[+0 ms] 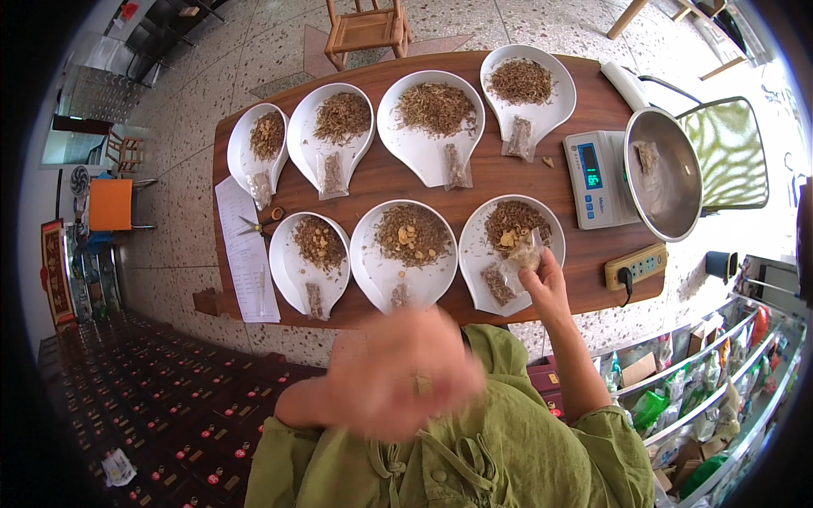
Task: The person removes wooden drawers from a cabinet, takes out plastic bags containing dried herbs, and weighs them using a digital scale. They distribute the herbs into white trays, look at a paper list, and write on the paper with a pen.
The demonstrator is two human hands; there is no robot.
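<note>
My right hand (547, 287) pinches a clear plastic packet (528, 251) with pale contents. It is over the front right white drop-shaped tray (473, 279). Dried brown herb shreds (508, 219) with yellow slices fill the far part of this tray, and a sealed packet of brown bits (497, 284) lies at its narrow end. My left hand (406, 374), strongly blurred, hovers close to the camera in front of my chest. Whether its fingers grip anything is unclear. Just beyond it, another tray (363, 273) holds shreds, yellow slices and a packet.
More white trays (400, 152) with shreds and packets stand in two rows on the wooden table (356, 190). A digital scale (600, 206) bears a steel bowl (667, 213) with a packet inside. Scissors (257, 225), papers (238, 273) and a power strip (635, 267) lie near the edges.
</note>
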